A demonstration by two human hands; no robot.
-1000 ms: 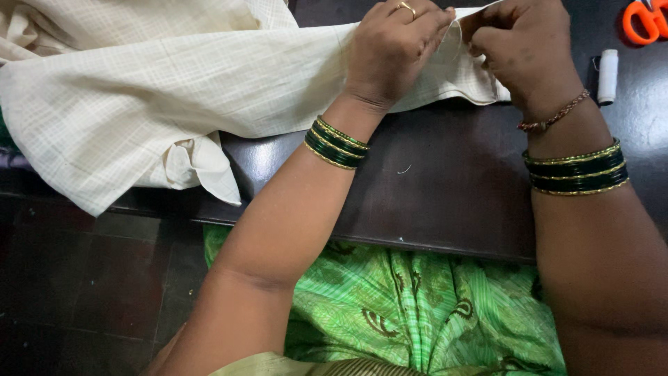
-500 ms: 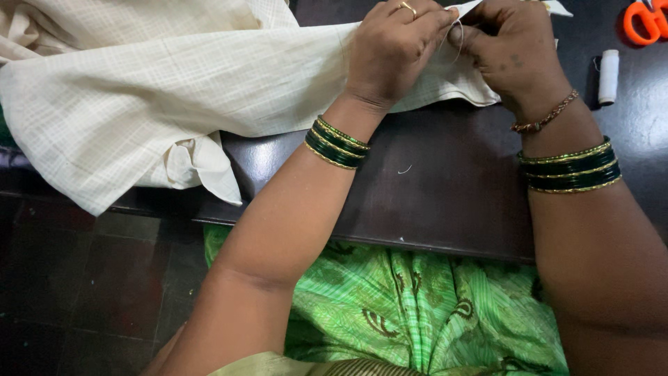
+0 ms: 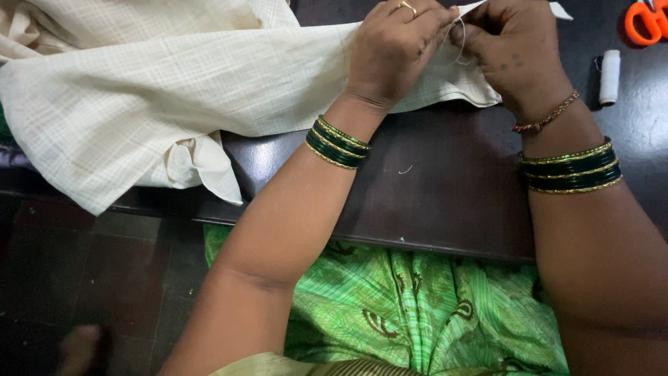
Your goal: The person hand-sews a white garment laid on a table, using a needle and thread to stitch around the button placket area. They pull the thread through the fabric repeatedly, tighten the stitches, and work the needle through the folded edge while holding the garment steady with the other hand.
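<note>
Pinching the edge of a cream checked cloth point(image 3: 209, 90), the left hand point(image 3: 396, 49) is clenched on the fabric at the far side of the dark counter point(image 3: 431, 202), a gold ring point(image 3: 408, 8) on one finger. The right hand point(image 3: 515, 52) sits just beside it, fingers closed on a loop of white thread point(image 3: 460, 38) running to the cloth. Cloth spreads left and hangs over the counter's near edge; a white thread spool point(image 3: 609, 75) and orange scissor handles point(image 3: 643, 21) lie right of the hands.
</note>
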